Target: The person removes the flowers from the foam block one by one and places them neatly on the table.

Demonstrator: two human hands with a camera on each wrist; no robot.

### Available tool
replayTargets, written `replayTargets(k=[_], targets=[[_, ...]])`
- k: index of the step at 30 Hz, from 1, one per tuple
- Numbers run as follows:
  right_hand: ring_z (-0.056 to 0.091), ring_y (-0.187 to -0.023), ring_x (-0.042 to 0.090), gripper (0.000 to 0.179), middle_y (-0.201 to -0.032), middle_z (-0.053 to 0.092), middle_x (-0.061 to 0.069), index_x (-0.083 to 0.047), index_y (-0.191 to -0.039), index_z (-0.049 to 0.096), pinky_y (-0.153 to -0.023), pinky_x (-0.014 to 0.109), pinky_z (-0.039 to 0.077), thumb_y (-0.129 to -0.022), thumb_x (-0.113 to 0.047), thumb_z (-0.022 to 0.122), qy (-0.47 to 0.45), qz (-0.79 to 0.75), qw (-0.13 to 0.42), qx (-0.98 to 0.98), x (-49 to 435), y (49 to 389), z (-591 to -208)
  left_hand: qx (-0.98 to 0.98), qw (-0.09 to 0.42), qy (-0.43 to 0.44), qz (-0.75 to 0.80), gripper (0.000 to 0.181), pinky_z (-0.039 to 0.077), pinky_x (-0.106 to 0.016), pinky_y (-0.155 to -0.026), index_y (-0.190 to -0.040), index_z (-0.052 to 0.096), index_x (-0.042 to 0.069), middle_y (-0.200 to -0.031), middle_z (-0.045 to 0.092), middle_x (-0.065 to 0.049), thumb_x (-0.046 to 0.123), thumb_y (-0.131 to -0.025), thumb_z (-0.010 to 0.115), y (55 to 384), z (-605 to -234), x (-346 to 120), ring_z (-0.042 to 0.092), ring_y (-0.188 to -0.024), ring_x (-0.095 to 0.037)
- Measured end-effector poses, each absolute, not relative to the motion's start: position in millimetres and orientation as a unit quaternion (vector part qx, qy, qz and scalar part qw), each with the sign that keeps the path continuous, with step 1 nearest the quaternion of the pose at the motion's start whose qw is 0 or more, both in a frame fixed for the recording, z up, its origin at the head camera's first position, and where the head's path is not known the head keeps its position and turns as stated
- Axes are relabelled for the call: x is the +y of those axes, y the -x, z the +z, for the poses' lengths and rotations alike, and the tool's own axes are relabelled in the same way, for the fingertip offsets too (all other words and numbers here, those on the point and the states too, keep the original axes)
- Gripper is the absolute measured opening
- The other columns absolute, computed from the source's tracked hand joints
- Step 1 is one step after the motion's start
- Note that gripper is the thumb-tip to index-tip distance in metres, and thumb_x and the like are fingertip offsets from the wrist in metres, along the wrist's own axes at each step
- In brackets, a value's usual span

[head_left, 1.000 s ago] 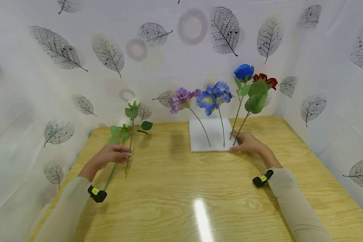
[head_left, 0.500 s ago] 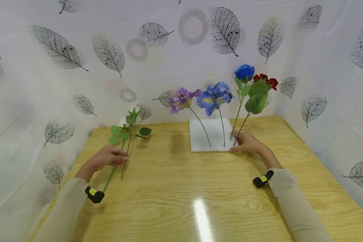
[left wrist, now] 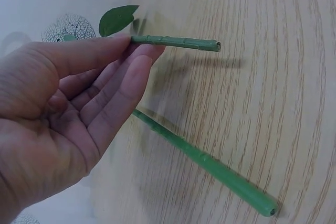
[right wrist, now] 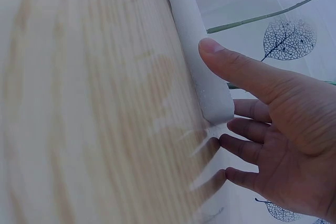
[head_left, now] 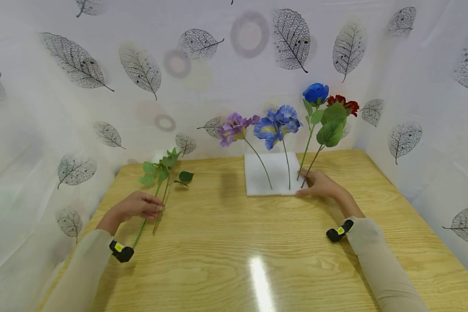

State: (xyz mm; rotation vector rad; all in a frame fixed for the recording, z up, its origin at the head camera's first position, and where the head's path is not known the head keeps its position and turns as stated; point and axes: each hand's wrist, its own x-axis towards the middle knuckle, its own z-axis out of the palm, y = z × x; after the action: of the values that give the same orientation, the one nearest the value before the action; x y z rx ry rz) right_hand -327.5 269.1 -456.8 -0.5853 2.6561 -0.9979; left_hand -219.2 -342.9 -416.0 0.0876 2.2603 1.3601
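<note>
My left hand point(head_left: 138, 205) pinches a white artificial rose by its green stem point(left wrist: 181, 42). The rose leans low over the table's left side, its leaves point(head_left: 170, 160) overlapping those of a second white rose point(left wrist: 220, 174) that lies beneath, its stem partly hidden by the hand. At the right, my right hand point(head_left: 320, 183) holds the front right corner of a white foam block point(head_left: 253, 182), thumb against its front and fingers along its side. Standing in the foam are a purple iris point(head_left: 234, 129), a blue iris point(head_left: 274, 128), a blue rose point(head_left: 316, 93) and a red flower point(head_left: 351, 107).
The wooden table point(head_left: 203, 260) reaches back to a white curtain point(head_left: 218, 86) printed with dark leaves, which also hangs along both sides. A dark green leaf point(head_left: 186, 177) sticks out to the right of the left-hand stems.
My left hand has moved slightly left and down, lowering the rose towards the table, so its head now sits beside the other rose. My right hand and the foam stay put.
</note>
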Motion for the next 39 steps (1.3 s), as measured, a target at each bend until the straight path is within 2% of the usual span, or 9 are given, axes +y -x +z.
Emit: replayTargets(k=[5,14,39], targets=[[0.026,-0.15,0.049,0.101,-0.16,0.032,0.029,0.012,-0.153,0.03,-0.123,0.062,0.025,-0.084,-0.037,0.085,0.2,-0.341,0.122,0.91,269.3,327.6,-457.2,0.826,0.26,-0.025,0.5,0.041,0.064,-0.033,-0.08,-0.132,0.057,-0.018,-0.098,0.075,-0.005,0.008,-0.101,0.062,220.7,-419.4,-343.2,0.073,-0.085,-0.013],[0.025,-0.15,0.049,0.102,-0.16,0.031,0.029,0.011,-0.154,0.03,-0.123,0.062,0.025,-0.084,-0.04,0.084,0.197,-0.334,0.124,0.913,269.7,327.6,-458.5,0.827,0.274,-0.018,0.491,0.042,0.064,-0.033,-0.078,-0.132,0.057,-0.017,-0.1,0.075,-0.006,0.011,-0.101,0.063,219.8,-419.5,-342.3,0.073,-0.084,-0.013],[0.024,-0.151,0.048,0.102,-0.161,0.03,0.028,0.011,-0.155,0.028,-0.123,0.061,0.024,-0.085,-0.037,0.085,0.197,-0.345,0.126,0.909,270.0,328.6,-459.6,0.831,0.302,0.025,0.467,0.034,0.064,-0.03,-0.073,-0.126,0.066,-0.008,-0.088,0.075,-0.002,0.013,-0.099,0.066,224.8,-420.7,-340.3,0.073,-0.076,-0.01]])
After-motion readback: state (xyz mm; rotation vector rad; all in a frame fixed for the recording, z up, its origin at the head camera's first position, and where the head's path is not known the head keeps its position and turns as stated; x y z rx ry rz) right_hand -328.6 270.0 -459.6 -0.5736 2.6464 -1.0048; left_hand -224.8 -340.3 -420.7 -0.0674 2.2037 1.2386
